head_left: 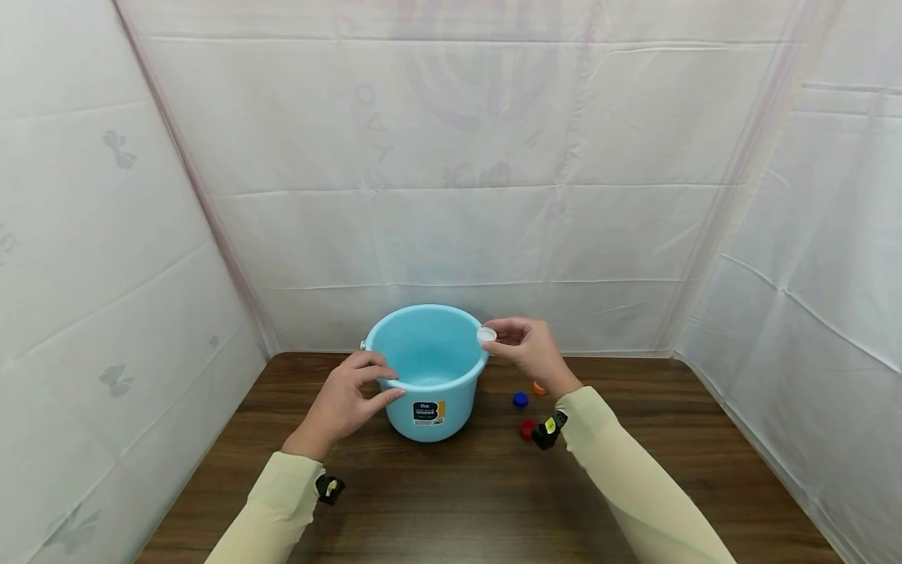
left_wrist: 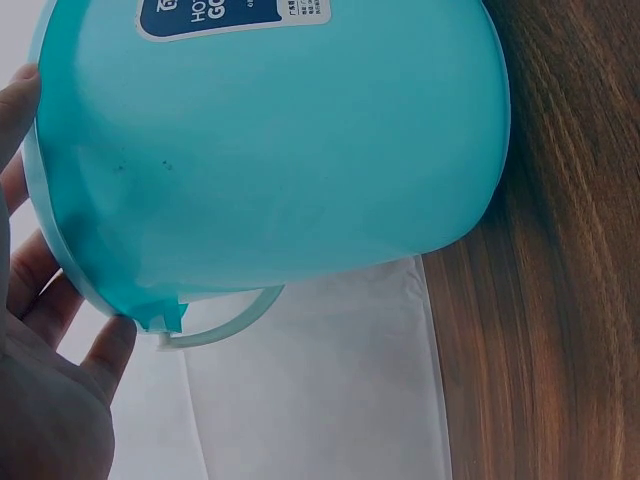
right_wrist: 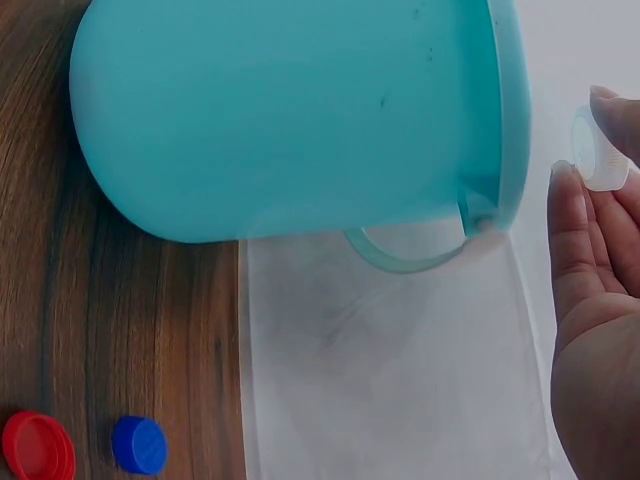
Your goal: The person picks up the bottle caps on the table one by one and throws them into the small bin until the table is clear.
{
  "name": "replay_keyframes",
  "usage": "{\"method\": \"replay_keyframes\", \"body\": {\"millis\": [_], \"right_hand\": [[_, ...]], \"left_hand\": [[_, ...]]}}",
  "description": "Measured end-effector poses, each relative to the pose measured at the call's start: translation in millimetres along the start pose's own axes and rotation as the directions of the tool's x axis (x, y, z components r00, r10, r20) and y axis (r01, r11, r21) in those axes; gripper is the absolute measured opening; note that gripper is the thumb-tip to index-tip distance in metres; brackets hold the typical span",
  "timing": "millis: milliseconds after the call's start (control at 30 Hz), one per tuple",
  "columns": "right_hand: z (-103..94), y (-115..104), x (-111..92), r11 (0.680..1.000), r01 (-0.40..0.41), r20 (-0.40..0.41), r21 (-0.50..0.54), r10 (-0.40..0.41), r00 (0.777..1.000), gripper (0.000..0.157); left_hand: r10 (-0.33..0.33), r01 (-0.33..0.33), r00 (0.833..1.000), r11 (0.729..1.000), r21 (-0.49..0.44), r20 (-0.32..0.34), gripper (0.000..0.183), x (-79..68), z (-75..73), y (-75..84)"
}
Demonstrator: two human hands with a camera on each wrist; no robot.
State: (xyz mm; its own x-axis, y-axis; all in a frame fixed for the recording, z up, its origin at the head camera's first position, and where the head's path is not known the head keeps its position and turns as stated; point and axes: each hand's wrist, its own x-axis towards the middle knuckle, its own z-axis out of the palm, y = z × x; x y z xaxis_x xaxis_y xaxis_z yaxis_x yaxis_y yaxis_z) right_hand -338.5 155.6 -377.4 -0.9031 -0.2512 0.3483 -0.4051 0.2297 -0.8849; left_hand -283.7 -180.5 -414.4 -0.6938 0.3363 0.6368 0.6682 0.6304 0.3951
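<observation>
A light blue plastic bucket [head_left: 461,403] stands upright on the table, a dark label on its front. My left hand [head_left: 345,398] holds its rim at the front left, thumb outside and the other fingers over the edge. The left wrist view shows those fingertips along the rim beside the pale handle [left_wrist: 232,328]. Between thumb and fingers, my right hand [head_left: 527,346] pinches a white bottle cap [head_left: 486,334] at the height of the bucket's right rim. In the right wrist view the cap is just beyond the rim.
To the bucket's right on the wooden table [head_left: 451,509] lie a blue cap [head_left: 521,399], a red cap [head_left: 527,428] and a small orange piece [head_left: 539,388], the last partly behind my right wrist. White sheeting [head_left: 451,235] encloses the back and both sides.
</observation>
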Motion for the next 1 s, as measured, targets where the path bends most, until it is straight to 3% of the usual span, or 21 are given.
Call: {"method": "replay_keyframes", "body": {"millis": [1000], "right_hand": [[27.1,-0.8,14.9,0.999,-0.027,0.022,0.037,0.026,0.999,0.035]], "left_hand": [[-0.020,0.020,1.000,1.000,-0.006,0.011,0.020,0.4,-1.1,1.2]]}}
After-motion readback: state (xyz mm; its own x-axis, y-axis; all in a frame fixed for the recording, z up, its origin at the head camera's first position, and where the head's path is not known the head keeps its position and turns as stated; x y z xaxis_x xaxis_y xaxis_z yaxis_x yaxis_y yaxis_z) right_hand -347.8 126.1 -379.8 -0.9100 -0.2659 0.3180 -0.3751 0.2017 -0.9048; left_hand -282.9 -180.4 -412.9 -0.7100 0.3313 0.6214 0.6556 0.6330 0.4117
